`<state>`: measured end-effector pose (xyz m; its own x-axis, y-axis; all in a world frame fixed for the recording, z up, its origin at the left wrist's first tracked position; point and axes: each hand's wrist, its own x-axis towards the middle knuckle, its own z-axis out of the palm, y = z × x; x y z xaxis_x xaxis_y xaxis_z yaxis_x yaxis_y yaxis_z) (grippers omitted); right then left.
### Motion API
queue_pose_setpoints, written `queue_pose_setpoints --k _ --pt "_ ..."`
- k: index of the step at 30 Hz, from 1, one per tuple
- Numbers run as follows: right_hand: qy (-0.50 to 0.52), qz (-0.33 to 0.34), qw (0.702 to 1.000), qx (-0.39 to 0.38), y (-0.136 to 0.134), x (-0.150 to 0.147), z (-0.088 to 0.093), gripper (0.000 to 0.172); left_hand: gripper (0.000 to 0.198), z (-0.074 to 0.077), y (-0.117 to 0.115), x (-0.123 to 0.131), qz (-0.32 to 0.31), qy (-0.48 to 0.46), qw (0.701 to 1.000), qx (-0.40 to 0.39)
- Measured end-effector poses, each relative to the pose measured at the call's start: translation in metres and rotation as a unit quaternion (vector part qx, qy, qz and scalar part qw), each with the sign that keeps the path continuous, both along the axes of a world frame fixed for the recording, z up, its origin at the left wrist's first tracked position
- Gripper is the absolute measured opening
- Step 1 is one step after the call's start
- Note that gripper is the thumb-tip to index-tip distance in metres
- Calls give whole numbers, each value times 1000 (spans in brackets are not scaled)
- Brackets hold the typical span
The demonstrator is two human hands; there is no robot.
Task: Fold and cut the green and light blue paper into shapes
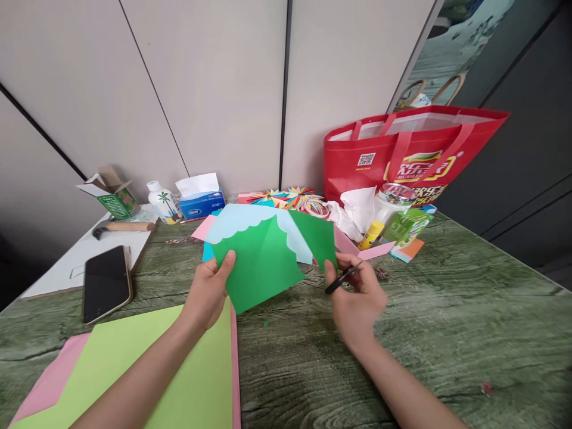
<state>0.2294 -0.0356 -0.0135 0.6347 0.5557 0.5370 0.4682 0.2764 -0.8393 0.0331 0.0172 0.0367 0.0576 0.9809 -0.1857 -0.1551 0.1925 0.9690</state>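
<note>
My left hand (210, 289) is closed on a green sheet of paper (261, 262), its thumb on top near the left edge. That sheet's upper edge is cut in scallops. My right hand (357, 298) pinches a smaller green paper piece (317, 235) between thumb and fingers. Across the same hand lies a black-handled tool (342, 279), apparently scissors; its blades cannot be made out. A gap separates the two green pieces at the bottom; whether they still join is unclear. Behind them rests light blue paper (241, 218).
Yellow-green paper (179, 363) lies over pink sheets at the front left. A phone (107, 283) and a hammer (125, 227) are further left. A tissue box (201, 202), a bottle (164, 202), a yellow glue stick (370, 235) and a red bag (357, 155) line the back.
</note>
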Motion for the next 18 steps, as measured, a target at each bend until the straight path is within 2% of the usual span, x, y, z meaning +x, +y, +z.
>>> queue_pose_setpoints --k 1,3,6,9,13,15,16,18 --pt "-58 23 998 6 -3 -3 -2 24 47 -1 -2 2 -25 -13 1000 -4" --pt "-159 111 981 -1 -10 -12 -8 38 47 -3 -7 6 -59 -23 998 -10" --pt "-226 226 947 -41 -19 -28 -16 55 49 -7 -15 13 -70 -7 997 -10" --pt "-194 272 940 -66 -23 -37 -17 58 50 -14 -20 17 -89 -13 996 13" --pt "-102 342 932 -69 -24 -37 -7 52 42 -19 -23 18 -169 -14 985 29" --pt "-65 367 925 -71 -23 -35 -3 46 40 -18 -22 18 -163 -14 986 19" --pt "-52 360 929 -71 -22 -34 -2 42 40 -18 -21 18 -147 -18 989 12" --pt "-23 295 954 -57 -19 -29 0 32 41 -16 -19 16 -124 -23 992 0"
